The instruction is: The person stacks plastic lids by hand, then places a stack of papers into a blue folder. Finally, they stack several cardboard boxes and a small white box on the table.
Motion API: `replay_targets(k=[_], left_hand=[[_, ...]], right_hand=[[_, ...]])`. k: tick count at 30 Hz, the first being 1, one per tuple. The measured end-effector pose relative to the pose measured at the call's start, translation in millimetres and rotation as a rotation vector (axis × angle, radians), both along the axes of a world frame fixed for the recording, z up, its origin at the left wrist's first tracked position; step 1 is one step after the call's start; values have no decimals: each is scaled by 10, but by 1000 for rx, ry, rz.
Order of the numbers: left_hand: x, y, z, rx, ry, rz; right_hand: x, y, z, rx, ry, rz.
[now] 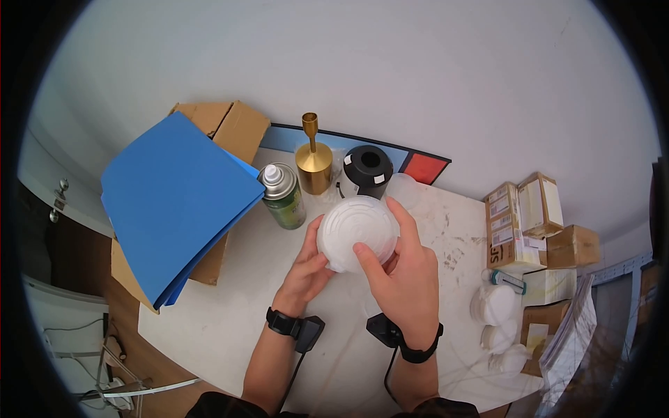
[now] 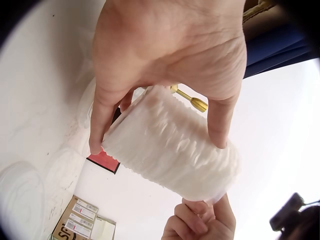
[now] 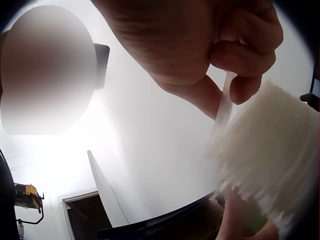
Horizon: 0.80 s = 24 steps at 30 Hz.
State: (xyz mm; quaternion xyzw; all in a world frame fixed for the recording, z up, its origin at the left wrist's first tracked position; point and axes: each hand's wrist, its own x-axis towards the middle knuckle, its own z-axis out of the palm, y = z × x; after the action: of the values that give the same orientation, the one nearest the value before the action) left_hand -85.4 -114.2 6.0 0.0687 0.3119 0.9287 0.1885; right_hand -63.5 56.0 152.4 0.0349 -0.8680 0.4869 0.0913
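Note:
My left hand (image 1: 306, 272) grips a thick white stack (image 2: 165, 145) with a ruffled side, which looks like fluted paper filters; its thumb and fingers span it from opposite sides. A round translucent plastic lid (image 1: 352, 219) lies over the stack's upper face in the head view. My right hand (image 1: 412, 282) pinches this lid at its edge, thumb on top and fingers beneath. From the right wrist, the lid (image 3: 225, 102) shows edge-on, tilted beside the stack. Both hands hold these above the white table (image 1: 327, 348).
Behind the hands stand a spray can (image 1: 284, 198), a gold candle holder (image 1: 315, 167) and a black-topped cylinder (image 1: 368, 167). Blue folders (image 1: 181, 202) lean on cardboard at left. At right are small boxes (image 1: 516, 230) and several white round containers (image 1: 496, 305).

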Motion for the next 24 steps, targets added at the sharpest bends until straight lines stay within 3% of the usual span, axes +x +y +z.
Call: replay_targets(k=[7,13,19,22,24], left_hand=[[-9,12,50,-21,16,17],[-27,18,115,-90,28,43],[-22,58,202,-104,13,20],[-11,64,129,-147,30,-8],[3,68,106,-169,-4,-36]], right_hand=[[3,-15,2,290,-80,-57],[-8,16,78,398,-139,-78],[-78,81,-12,457,400,-10],[-138,2,-106,373,429,203],[-183,-89,-293,400,404,161]])
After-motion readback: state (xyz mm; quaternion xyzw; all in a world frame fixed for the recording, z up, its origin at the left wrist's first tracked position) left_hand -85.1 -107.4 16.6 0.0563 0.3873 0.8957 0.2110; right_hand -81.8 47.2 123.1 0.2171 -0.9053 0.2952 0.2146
